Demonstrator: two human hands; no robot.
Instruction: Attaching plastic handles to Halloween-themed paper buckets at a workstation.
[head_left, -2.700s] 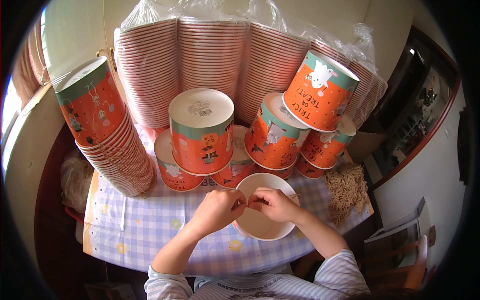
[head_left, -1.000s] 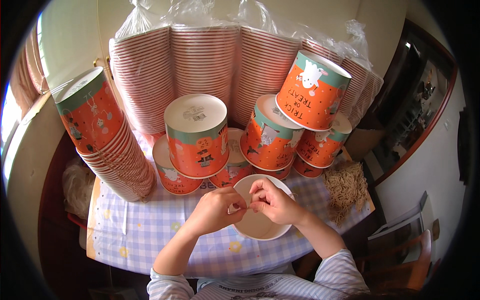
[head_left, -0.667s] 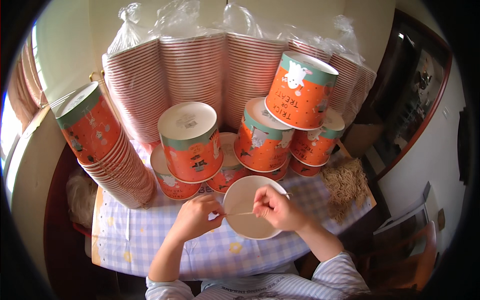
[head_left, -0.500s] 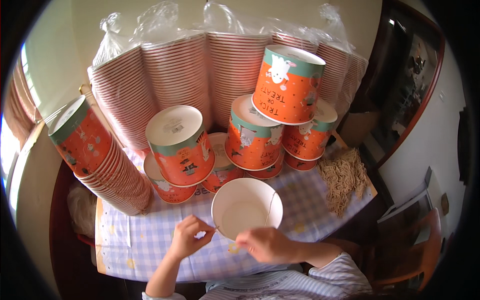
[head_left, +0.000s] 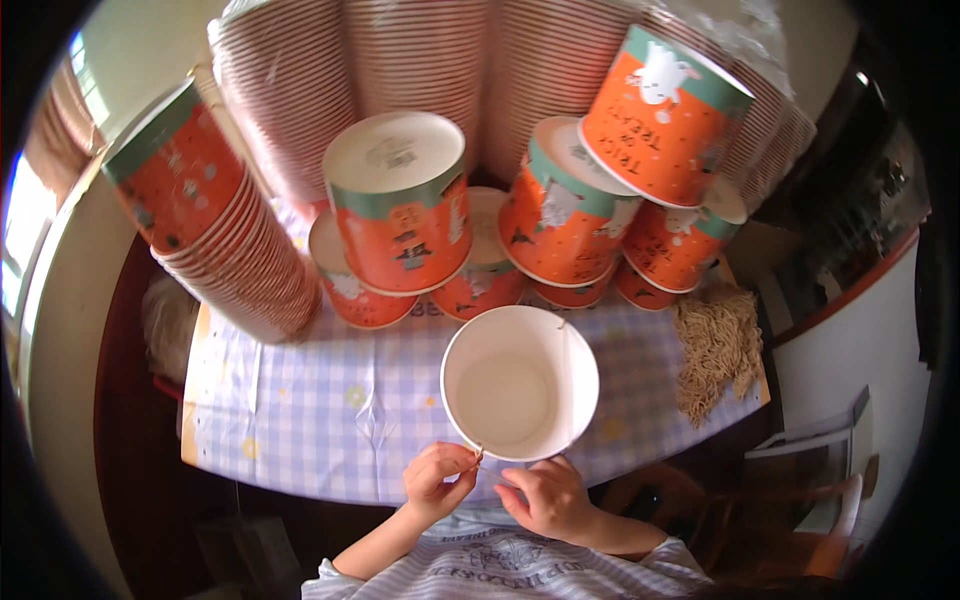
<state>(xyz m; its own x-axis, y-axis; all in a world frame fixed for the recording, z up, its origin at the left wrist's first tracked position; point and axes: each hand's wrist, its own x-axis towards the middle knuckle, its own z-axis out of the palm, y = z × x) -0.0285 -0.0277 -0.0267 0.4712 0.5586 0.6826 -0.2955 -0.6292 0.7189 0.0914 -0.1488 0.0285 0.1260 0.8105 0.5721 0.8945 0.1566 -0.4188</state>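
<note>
A white paper bucket (head_left: 497, 400) stands upright, mouth up, near the table's front edge. A thin cord (head_left: 563, 365) hangs from a hole by its far right rim and runs down inside. My left hand (head_left: 440, 480) is closed at the near rim, its thumb and fingertips pinching a pale cord end. Close beside it, my right hand (head_left: 552, 500) has curled fingers at a faint thin strand stretching between the two hands. The right fingertips are partly blurred.
Upside-down orange and green buckets (head_left: 398, 215) stand stacked beyond the bucket. A leaning nested stack (head_left: 235, 255) is at left, with tall plastic-wrapped stacks (head_left: 415, 70) behind. A bundle of beige cords (head_left: 718, 350) lies on the right of the checked tablecloth (head_left: 310, 420). A wooden chair (head_left: 770, 545) stands at lower right.
The view has tilted down and nearer. My left hand has come in to the near rim, and my right hand has drawn back from over the rim, just in front of the bucket.
</note>
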